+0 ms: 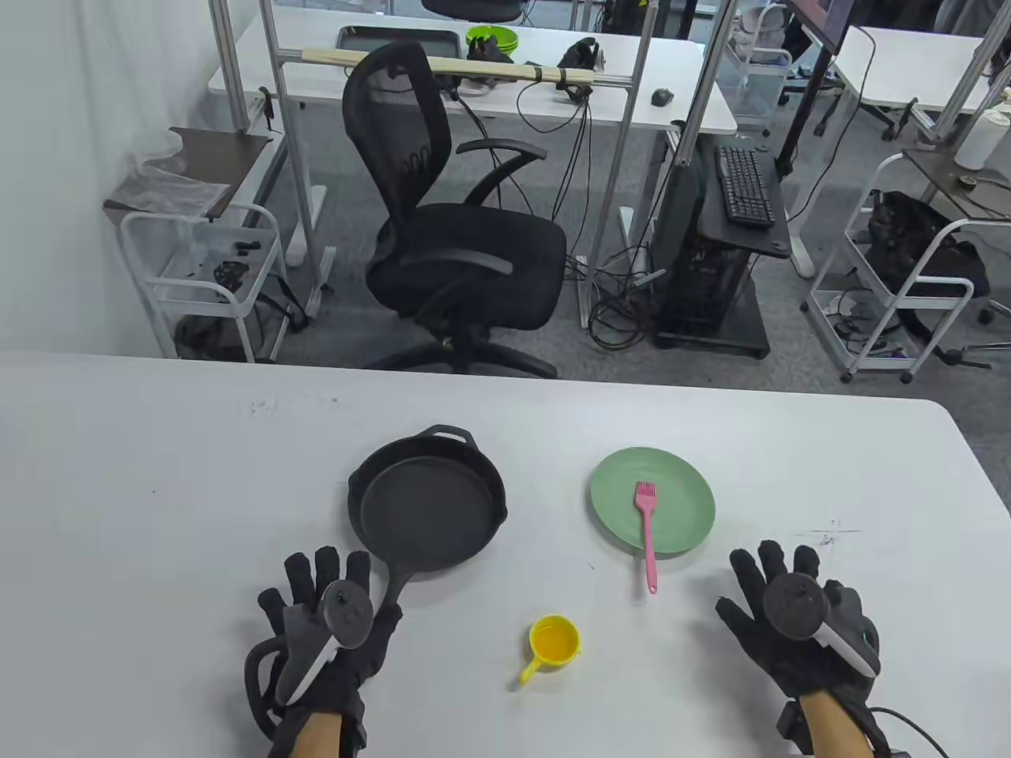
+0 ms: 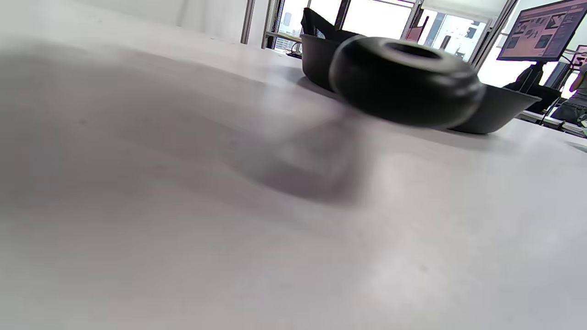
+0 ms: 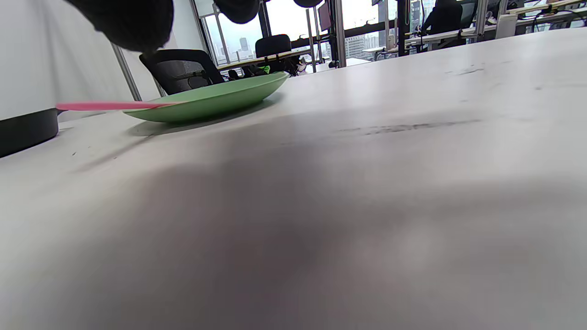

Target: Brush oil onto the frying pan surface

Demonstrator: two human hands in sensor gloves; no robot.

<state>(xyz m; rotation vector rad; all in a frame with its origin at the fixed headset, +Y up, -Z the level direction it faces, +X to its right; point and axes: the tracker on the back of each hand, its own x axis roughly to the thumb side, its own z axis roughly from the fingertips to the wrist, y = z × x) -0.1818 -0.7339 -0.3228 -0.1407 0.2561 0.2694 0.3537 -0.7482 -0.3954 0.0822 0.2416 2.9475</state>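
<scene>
My left hand (image 1: 328, 624) lies flat on the table (image 1: 158, 489) with fingers spread and nothing in it, its thumb side just beside, perhaps touching, the end of the frying pan's handle; I cannot tell which. My right hand (image 1: 794, 620) is likewise splayed flat and empty. I'll take the frying pan (image 1: 428, 505) as my landmark: it sits upright, its handle running back toward my left hand. To the pan's right is a green plate (image 1: 679, 482), and the pink brush (image 1: 647, 533) lies on it, bristles toward the far side, its handle overhanging the plate's near rim and lifted off the table, as the right wrist view shows. Nearer me than the pan, and a little to its right, stands the small yellow cup (image 1: 555, 641) holding what I take to be the oil. My right hand is right of all of them. The risks I see: reaching for the overhanging brush handle could lever it and skid the plate; the cup is small and looks light, so dipping clumsily may tip it or spill oil; and brushing an unsteadied pan could make it pivot, so my left hand should grip the handle first.
</scene>
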